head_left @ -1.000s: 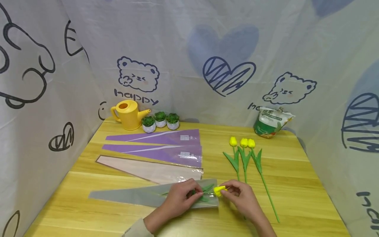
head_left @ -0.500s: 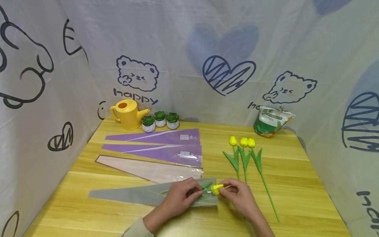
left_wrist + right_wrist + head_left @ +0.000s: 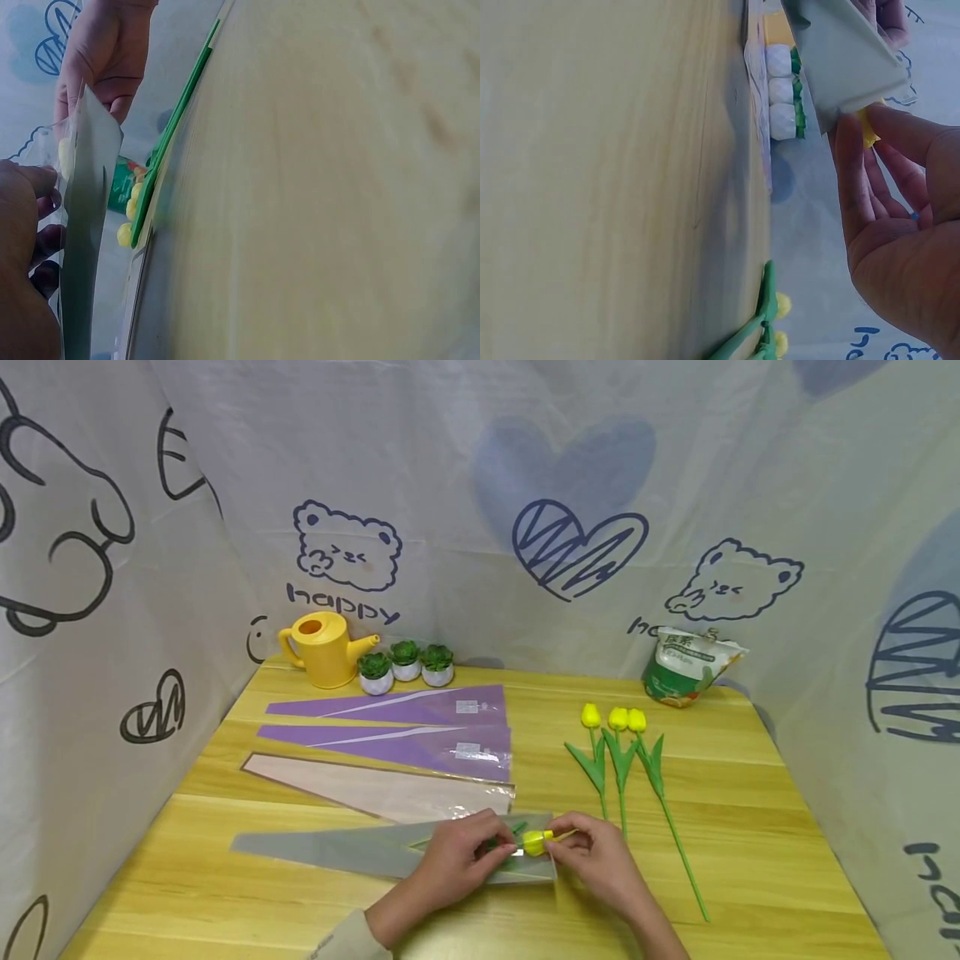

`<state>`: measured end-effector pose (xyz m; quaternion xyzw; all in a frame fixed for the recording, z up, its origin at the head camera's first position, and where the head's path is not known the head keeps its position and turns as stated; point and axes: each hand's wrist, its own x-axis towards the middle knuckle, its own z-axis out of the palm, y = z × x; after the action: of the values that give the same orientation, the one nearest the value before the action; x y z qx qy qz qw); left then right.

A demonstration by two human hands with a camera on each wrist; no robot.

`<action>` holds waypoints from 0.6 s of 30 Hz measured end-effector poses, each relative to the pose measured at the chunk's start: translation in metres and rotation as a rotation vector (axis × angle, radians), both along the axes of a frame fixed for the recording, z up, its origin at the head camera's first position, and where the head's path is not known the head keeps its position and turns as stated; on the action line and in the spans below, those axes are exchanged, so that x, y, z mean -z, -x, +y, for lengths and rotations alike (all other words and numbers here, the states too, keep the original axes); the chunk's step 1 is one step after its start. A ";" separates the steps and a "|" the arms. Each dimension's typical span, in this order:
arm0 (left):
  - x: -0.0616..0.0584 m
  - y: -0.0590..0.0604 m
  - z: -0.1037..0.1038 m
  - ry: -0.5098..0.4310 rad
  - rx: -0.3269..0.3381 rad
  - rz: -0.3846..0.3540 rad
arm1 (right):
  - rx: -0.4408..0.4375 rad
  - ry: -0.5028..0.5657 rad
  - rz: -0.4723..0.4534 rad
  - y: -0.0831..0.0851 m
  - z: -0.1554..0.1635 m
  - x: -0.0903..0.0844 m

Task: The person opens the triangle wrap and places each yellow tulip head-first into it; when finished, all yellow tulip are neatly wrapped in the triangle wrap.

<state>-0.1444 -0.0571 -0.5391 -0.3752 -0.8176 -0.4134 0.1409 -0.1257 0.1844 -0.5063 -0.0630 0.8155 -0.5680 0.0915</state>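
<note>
A grey flower sleeve with a clear front (image 3: 322, 850) extends leftward beneath my left hand (image 3: 459, 858), whose thumb and fingertips pinch it near its wide end. In the left wrist view the sleeve (image 3: 90, 202) stands tilted up, those fingers on its clear side. An artificial yellow tulip (image 3: 533, 842) lies lengthwise in the sleeve, its head just inside the mouth and its green leaves showing through. My right hand (image 3: 606, 860) pinches the tulip's head at the sleeve's open edge; in the right wrist view the yellow petals (image 3: 868, 129) show between thumb and fingers.
Three yellow tulips (image 3: 619, 760) lie to the right. Behind my left hand are a pale pink sleeve (image 3: 390, 787) and two purple sleeves (image 3: 397, 747). At the back stand a yellow watering can (image 3: 328, 652), three small succulents (image 3: 406, 662) and a green-white bag (image 3: 686, 668).
The tulip's head has moved left, from the sleeve's mouth to just inside it, with my right hand following. The sleeve's narrow tip has shifted slightly right; my left hand keeps its place.
</note>
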 end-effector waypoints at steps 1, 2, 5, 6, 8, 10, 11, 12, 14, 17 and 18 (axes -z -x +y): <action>0.000 0.000 0.000 -0.002 0.000 -0.002 | 0.004 -0.018 0.017 0.000 -0.001 0.000; 0.000 0.000 0.001 -0.003 -0.001 -0.001 | 0.007 -0.035 0.033 0.000 -0.001 0.001; 0.000 -0.001 0.002 -0.005 0.004 0.008 | 0.006 -0.063 0.061 0.000 -0.001 0.002; 0.000 -0.001 0.003 -0.007 0.007 0.014 | 0.000 -0.062 0.064 0.000 -0.001 0.003; 0.001 -0.001 0.005 -0.007 0.012 0.027 | -0.017 -0.053 0.061 0.000 0.000 0.004; 0.002 0.000 0.006 -0.009 0.012 0.036 | -0.040 -0.038 0.057 0.000 0.000 0.005; 0.002 0.000 0.006 -0.009 0.011 0.035 | -0.045 -0.036 0.054 0.000 -0.001 0.005; 0.002 -0.001 0.005 -0.011 0.009 0.035 | -0.051 -0.034 0.053 0.001 -0.001 0.006; 0.002 -0.001 0.004 -0.010 0.003 0.029 | -0.062 -0.029 0.052 0.001 -0.002 0.008; 0.001 -0.001 0.002 0.001 -0.010 0.016 | -0.065 -0.026 0.055 0.002 -0.003 0.009; 0.000 -0.001 0.001 0.004 -0.015 0.014 | -0.066 -0.024 0.056 0.002 -0.003 0.009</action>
<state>-0.1433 -0.0559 -0.5395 -0.3724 -0.8202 -0.4080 0.1489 -0.1280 0.1815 -0.5152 -0.1044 0.8220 -0.5529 0.0881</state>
